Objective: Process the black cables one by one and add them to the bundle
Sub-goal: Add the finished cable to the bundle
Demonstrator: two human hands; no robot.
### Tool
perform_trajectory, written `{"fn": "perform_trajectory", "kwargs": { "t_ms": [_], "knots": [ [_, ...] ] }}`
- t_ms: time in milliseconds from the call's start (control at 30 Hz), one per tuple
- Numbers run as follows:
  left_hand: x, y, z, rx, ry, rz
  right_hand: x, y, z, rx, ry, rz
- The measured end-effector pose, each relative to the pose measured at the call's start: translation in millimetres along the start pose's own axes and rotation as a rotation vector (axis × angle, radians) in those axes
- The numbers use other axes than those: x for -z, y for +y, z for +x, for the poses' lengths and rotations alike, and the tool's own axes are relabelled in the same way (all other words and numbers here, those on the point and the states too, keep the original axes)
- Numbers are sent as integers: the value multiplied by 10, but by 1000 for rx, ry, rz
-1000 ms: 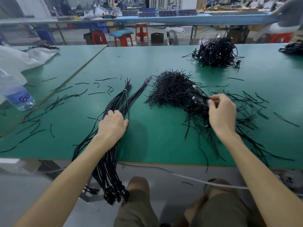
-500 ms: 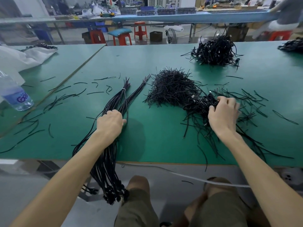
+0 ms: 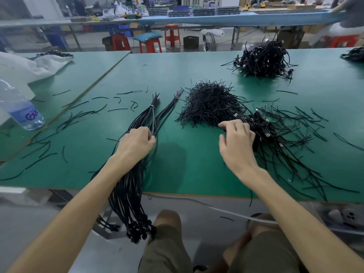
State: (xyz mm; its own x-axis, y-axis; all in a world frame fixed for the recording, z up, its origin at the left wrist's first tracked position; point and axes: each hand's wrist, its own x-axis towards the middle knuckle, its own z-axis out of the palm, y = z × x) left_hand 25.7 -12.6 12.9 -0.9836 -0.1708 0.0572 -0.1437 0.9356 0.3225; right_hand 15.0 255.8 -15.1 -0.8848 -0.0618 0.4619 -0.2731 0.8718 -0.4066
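Observation:
A long bundle of black cables point(image 3: 137, 123), bound near its far end with a white tie point(image 3: 151, 107), runs from the green table point(image 3: 197, 164) over the front edge toward my knees. My left hand point(image 3: 136, 143) lies on the bundle with its fingers curled round the strands. To the right lies a tangle of loose black cables point(image 3: 275, 134) with metal plugs. My right hand point(image 3: 236, 142) sits at the tangle's left edge, fingers spread and relaxed on the cables, index finger pointing left. I see no cable pinched in it.
A heap of short black ties point(image 3: 210, 103) lies between the bundle and the tangle. A thinner tied bundle point(image 3: 173, 101) sits beside the main one. Another cable pile point(image 3: 264, 60) is at the back right. A water bottle point(image 3: 19, 110) and white bag point(image 3: 29, 66) are left; short offcuts point(image 3: 78, 115) are scattered.
My right hand has slid left across the tangle and opened its fingers, no longer pinching a cable. My left hand has stayed on the bundle, fingers curling tighter.

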Motion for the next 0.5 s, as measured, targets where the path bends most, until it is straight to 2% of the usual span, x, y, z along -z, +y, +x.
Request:
{"fn": "perform_trajectory", "kwargs": {
  "t_ms": [100, 167, 267, 367, 433, 500],
  "knots": [
    [85, 69, -48, -24, -151, -494, -119, -200, -83, 87, -90, 86],
    [121, 101, -58, -85, -274, -598, -188, -333, -124, 203, -176, 158],
    [78, 131, -68, -196, -422, -611, -307, -517, -170, 352, -364, 284],
    [38, 108, -62, -255, -477, -623, -427, -669, -187, 281, -499, 415],
    [-5, 62, -39, -294, -451, -556, -479, -706, -173, 233, -500, 441],
    [-81, -20, 14, -338, -285, -322, -527, -715, -149, 197, -470, 432]
  ]
}}
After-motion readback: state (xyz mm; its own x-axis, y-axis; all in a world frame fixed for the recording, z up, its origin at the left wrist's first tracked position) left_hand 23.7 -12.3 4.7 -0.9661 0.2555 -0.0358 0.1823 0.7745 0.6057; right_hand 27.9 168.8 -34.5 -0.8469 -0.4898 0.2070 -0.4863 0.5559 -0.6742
